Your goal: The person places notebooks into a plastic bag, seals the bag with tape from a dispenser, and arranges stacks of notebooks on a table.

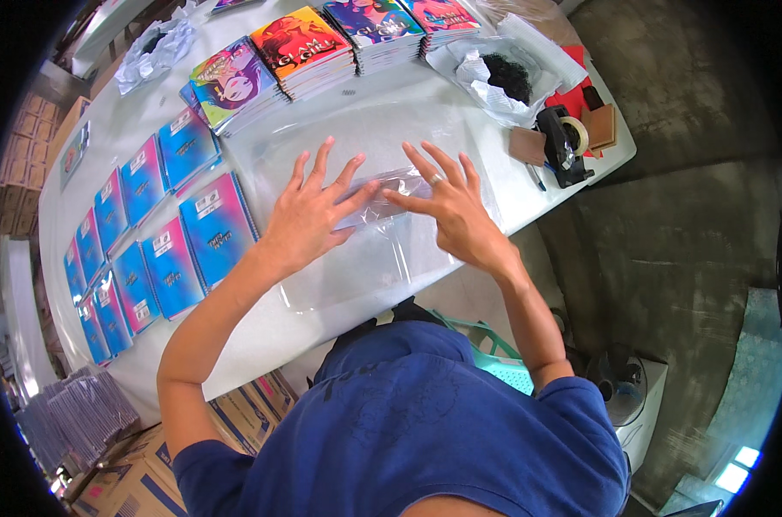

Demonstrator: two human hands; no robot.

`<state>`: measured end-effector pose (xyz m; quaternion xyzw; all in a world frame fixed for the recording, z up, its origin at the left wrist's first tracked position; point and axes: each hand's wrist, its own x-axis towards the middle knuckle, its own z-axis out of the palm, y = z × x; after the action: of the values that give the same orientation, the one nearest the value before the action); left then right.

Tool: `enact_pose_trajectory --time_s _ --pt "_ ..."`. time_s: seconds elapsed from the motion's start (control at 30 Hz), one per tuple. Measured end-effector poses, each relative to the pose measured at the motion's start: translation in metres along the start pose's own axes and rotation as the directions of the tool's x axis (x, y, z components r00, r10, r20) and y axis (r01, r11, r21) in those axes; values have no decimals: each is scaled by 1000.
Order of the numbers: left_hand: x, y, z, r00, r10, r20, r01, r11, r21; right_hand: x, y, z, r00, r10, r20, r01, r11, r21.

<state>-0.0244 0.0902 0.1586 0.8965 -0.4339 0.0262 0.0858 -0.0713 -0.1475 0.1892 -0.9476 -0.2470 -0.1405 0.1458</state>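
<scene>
Apparently smoothing or folding a piece of folded clear film (375, 210), set on the middle of the wide clear plastic sheet (361, 263); judging by the splayed fingers, probably at a flattening step. Spread loosely with the left hand (307, 215) over the left part of the sheet and with the right hand (464, 211) over the right part, neither clenched, with some fingertips at the film (cannot tell from overhead whether lightly pinched anywhere or merely pressed). For the next move, likely a need for light, even pressure outward from the middle of the sheet, without dragging the sheet along. As for counts: on the sheet, one piece of film; left of the sheet, ten blue-and-pink spiral notebooks (171, 265) showing, in two rows of five; beyond the sheet, four main stacks of illustrated spiral notebooks (303, 47), side by side; right of the sheet, one black tape dispenser (572, 175) with one tape roll (583, 133), one pen (537, 178) and two brown blocks (526, 146); beyond the sheet, to either side, two crumpled white wrappings (137, 69), with one black tangled bundle (505, 77) in the right-hand one.
</scene>
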Motion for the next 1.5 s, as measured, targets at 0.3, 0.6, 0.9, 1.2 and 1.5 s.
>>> enact_pose_trajectory --time_s 0.3,0.6,0.9,1.2,1.5 --pt "-3 5 6 996 35 -80 -36 999 -11 -37 -48 57 664 589 460 -519 -80 851" --pt "1 8 3 999 -20 -28 19 999 -40 -47 -43 128 710 685 164 -256 35 966" --pt "45 -2 -9 902 -195 386 282 942 -183 -59 41 81 859 198 472 -512 320 798" --pt "55 8 -15 890 -238 388 330 925 -188 -194 429 -37 267 954 135 -909 203 365" --pt "55 15 -16 865 -323 385 426 877 -223 -218 457 -34 466 693 550 -667 -134 733"
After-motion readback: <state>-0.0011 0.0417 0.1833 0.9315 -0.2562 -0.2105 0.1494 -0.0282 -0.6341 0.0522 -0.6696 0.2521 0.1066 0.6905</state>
